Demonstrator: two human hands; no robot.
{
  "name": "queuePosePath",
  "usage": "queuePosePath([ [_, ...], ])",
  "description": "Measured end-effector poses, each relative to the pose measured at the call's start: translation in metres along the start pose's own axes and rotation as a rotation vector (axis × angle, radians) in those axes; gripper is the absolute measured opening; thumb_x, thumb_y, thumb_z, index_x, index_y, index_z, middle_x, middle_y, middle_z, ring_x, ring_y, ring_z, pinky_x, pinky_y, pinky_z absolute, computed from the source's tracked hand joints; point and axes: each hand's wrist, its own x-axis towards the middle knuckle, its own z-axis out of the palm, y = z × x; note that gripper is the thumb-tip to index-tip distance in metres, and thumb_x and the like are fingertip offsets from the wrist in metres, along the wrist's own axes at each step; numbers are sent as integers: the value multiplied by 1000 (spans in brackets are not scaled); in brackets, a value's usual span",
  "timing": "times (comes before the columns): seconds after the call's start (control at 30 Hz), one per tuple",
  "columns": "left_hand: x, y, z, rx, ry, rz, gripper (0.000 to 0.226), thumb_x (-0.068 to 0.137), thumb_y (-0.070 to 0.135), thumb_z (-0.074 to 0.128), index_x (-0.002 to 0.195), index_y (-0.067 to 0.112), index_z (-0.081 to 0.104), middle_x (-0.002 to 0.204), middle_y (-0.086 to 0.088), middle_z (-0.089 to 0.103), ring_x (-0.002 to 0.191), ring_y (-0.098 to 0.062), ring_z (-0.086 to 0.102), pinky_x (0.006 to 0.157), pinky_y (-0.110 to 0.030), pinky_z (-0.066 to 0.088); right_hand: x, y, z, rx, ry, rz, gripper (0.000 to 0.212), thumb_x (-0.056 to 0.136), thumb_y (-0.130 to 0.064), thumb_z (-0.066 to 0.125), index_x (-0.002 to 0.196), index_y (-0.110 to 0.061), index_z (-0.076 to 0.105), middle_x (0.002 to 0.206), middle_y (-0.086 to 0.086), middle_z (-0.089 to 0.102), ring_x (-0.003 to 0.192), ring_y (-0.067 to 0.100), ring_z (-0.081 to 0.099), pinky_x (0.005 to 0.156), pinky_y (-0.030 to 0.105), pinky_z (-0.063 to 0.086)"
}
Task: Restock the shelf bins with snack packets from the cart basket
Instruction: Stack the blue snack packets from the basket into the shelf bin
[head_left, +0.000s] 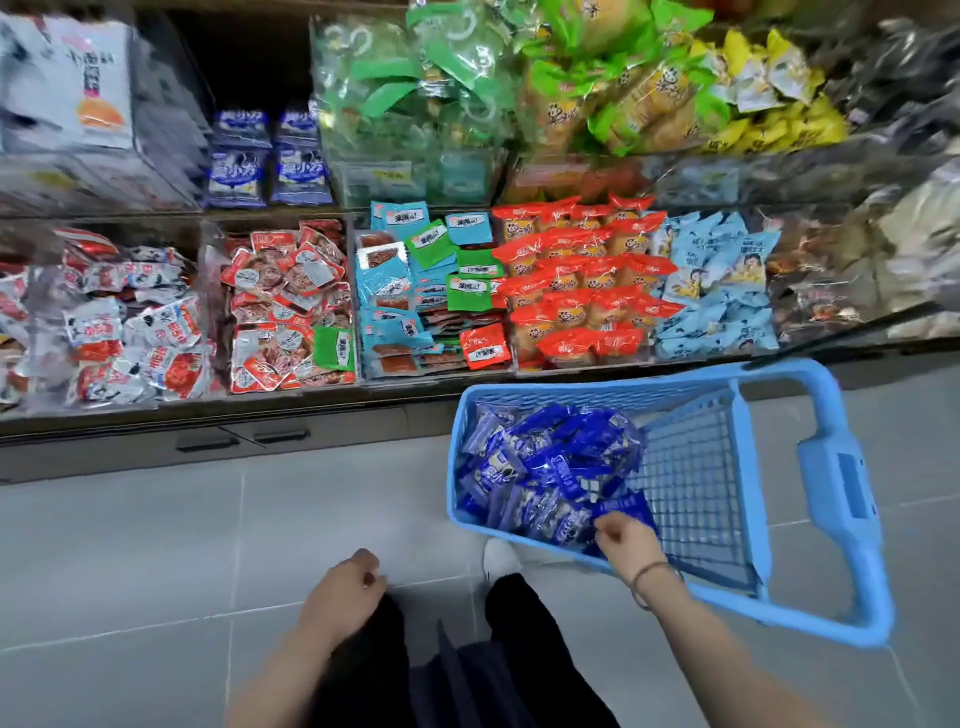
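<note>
A row of clear shelf bins (355, 291) was seen across the upper part of the view. The lower row was filled, from left to right, with red-and-white packets (130, 322), red packets (285, 291), teal and green packets (415, 280), orange panda packets (576, 280) and pale blue packets (722, 280). In the upper row, towards the shelf's left end, two short stacks of dark blue packets (267, 161) were stood side by side, with green-topped clear packets (415, 88) and yellow packets (769, 88) further right. A light blue cart basket (571, 388) was set on the grey tiled floor (156, 545) just before the shelf's front edge, below the orange and pale blue bins, with its handle (836, 467) turned to the right. A heap of blue snack packets (550, 457) was piled against the basket's left wall, and the mesh floor was shown to the right of it. The right hand (626, 540), with a bracelet (649, 577) on its wrist, was reached over the basket's near edge, and its fingers were curled round one blue packet (626, 506) at the near edge of the heap. The left hand (343, 587) was held well apart from the basket, beside the black trouser leg (519, 623), its fingers loosely curled with nothing in them. A white shoe (498, 558) was visible just beside the basket's near left corner.
</note>
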Motion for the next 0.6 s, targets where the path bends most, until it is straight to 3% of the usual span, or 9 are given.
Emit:
queuePosePath([
  [0.1,17,41,29,5,65,3,38,95,25,50,131,15,48,128,-7,58,115,-22,55,98,-28,40,32,17,-17,-124,-123,-53,16,82,-5,58,95,-11,66,95,14,69,89,26,64,80,28,47],
  [0.2,30,79,60,154,101,46,51,95,32,47,143,20,35,147,-1,40,131,-19,42,108,-34,33,65,29,-24,-177,-245,-91,28,84,-5,58,112,-4,61,98,10,65,88,16,58,84,25,46],
  [0.27,38,97,78,257,119,96,60,92,34,46,148,23,27,154,3,29,139,-14,29,109,-31,30,85,34,-24,-220,-319,-111,35,85,-9,58,120,-6,57,100,6,60,89,14,54,83,23,44],
  [0.33,46,107,95,274,102,134,70,89,34,49,151,21,19,159,2,16,145,-13,17,114,-30,24,104,33,-20,-245,-377,-125,44,86,-13,60,129,-10,50,118,6,59,106,17,56,93,21,41],
  [0.43,53,110,115,300,41,132,79,88,37,51,153,22,9,161,-1,-1,148,-17,-1,119,-32,14,123,22,-6,-260,-435,-179,58,84,-12,63,137,-10,41,138,9,48,124,23,48,107,31,37],
  [0.6,63,101,125,317,69,153,75,91,35,50,153,25,10,161,3,1,148,-17,-6,118,-34,12,143,6,30,-471,-543,-269,73,82,-7,61,145,-18,26,147,9,34,130,26,41,105,29,37],
])
